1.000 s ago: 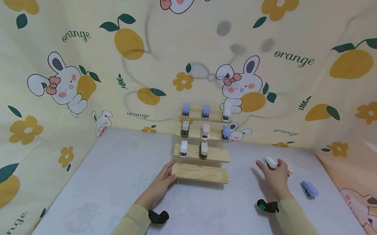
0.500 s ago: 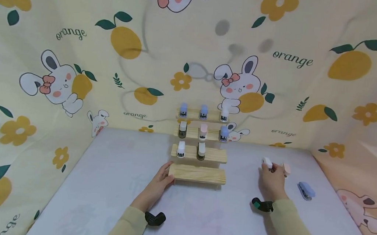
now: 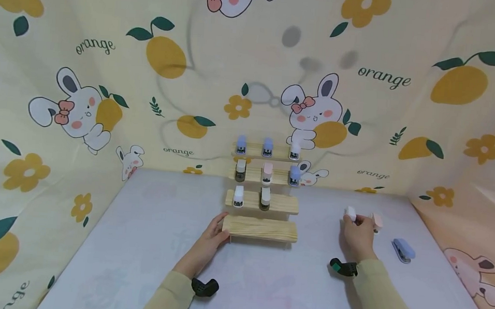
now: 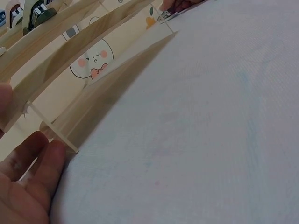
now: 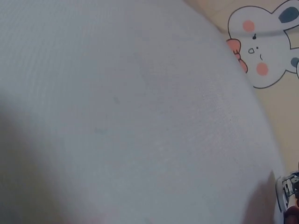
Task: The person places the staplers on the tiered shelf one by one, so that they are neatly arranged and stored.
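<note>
My left hand (image 3: 205, 243) holds the left end of the lowest step of a wooden stepped rack (image 3: 263, 229). In the left wrist view its fingers (image 4: 49, 161) are beside the thin leg under the board, and the thumb is at the board's end. To the right of the rack, my right hand (image 3: 358, 238) pinches a small white stapler (image 3: 350, 212) low over the table; the hand hides part of it. A bit of that stapler (image 5: 281, 192) shows at the right wrist view's edge. Just right of the hand stands a pink stapler (image 3: 377, 222).
A blue stapler (image 3: 403, 250) lies farther right on the white table (image 3: 280, 293). Several small staplers, such as a pink one (image 3: 267, 172) and a blue one (image 3: 295, 175), stand on the rack's upper three steps. A patterned cloth (image 3: 217, 89) hangs behind and at the sides.
My right hand, first above the white stapler with fingers spread, has come down and pinched it, turning it slightly. My left hand has stayed at the rack's end.
</note>
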`<act>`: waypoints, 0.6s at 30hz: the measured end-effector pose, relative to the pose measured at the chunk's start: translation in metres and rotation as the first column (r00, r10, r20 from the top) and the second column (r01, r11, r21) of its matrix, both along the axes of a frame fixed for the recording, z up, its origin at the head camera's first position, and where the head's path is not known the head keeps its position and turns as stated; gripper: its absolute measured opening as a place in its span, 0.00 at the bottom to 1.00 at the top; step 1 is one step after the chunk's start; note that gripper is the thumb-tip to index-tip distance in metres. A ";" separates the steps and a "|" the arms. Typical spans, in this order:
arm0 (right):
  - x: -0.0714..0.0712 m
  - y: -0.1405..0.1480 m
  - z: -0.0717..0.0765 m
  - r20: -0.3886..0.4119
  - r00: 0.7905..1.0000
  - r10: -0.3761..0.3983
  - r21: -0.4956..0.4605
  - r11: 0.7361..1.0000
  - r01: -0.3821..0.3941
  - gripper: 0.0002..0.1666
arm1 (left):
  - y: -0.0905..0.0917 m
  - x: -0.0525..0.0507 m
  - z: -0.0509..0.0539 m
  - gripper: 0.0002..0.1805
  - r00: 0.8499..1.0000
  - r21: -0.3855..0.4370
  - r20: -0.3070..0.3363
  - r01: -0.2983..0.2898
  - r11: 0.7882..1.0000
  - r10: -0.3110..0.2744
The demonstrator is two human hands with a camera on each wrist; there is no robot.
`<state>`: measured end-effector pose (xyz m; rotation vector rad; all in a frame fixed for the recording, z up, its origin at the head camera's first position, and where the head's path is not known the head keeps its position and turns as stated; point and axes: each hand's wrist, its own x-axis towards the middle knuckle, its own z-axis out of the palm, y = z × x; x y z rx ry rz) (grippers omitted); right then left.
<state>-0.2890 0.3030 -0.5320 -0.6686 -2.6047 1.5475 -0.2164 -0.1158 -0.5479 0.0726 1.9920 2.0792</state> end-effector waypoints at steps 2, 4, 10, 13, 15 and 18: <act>0.000 0.000 -0.001 0.001 1.000 -0.004 -0.001 1.000 0.004 0.41 | 0.000 -0.001 0.000 0.30 1.000 -0.003 0.001 -0.001 1.000 0.001; -0.001 0.000 -0.002 0.000 1.000 -0.013 -0.003 1.000 0.013 0.41 | 0.000 -0.001 0.000 0.30 1.000 -0.005 0.004 -0.002 1.000 0.002; -0.004 0.001 -0.005 0.007 1.000 -0.027 -0.001 1.000 0.027 0.42 | 0.000 0.001 -0.002 0.32 1.000 -0.023 0.012 -0.017 1.000 0.017; -0.005 0.001 -0.006 0.005 1.000 -0.016 0.006 1.000 0.016 0.41 | -0.001 0.001 -0.003 0.33 1.000 -0.016 0.008 -0.021 1.000 0.022; -0.005 0.001 -0.007 0.005 1.000 -0.010 0.011 1.000 0.010 0.39 | -0.001 0.001 -0.002 0.34 1.000 -0.012 0.005 -0.024 1.000 0.024; -0.005 0.003 -0.008 0.005 1.000 -0.009 0.013 1.000 0.009 0.37 | -0.002 0.002 -0.001 0.34 1.000 -0.015 0.006 -0.022 1.000 0.022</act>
